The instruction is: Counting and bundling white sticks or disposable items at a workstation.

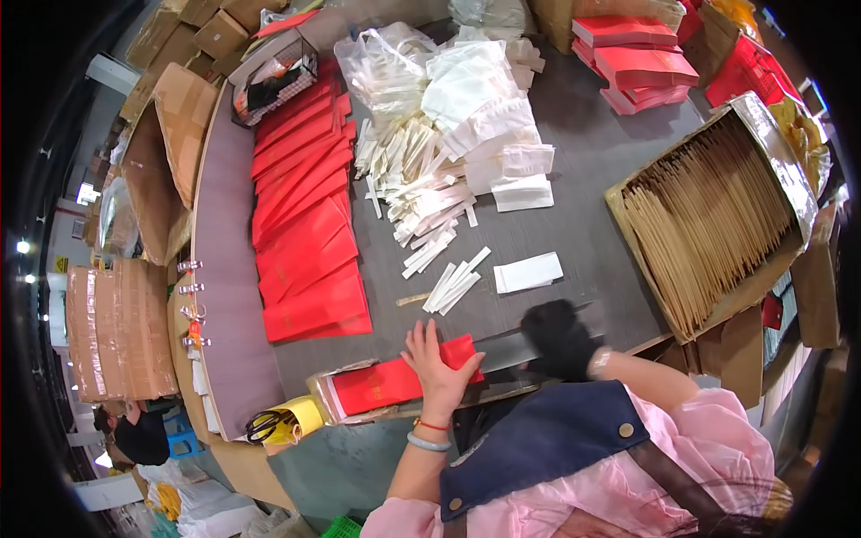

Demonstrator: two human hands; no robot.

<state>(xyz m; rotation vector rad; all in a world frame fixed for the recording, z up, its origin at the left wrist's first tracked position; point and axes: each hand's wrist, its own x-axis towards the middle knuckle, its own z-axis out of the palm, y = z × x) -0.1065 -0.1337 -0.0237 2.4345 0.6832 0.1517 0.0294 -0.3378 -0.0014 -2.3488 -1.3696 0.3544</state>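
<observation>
My left hand (439,366) lies on a long red paper envelope (377,384) at the table's near edge, bare, with its fingers spread. The envelope rests lengthwise in a shallow tray-like holder (325,400) with tape on its end. To the right, my right hand (558,336) wears a black glove and hovers or rests by a grey, shiny flat strip (502,350). Its fingers are dark and smeared, so their closing is hidden. Just beyond the hands are a few narrow white paper strips (456,285) and a small stack of white slips (527,273).
Overlapping red envelopes (309,242) line the left side. A heap of white paper strips and packets (439,152) fills the middle back. At right stands a carton of brown card pieces (717,224); red stacks (637,63) sit behind it. Scissors (262,425) rest in a yellow holder (305,414).
</observation>
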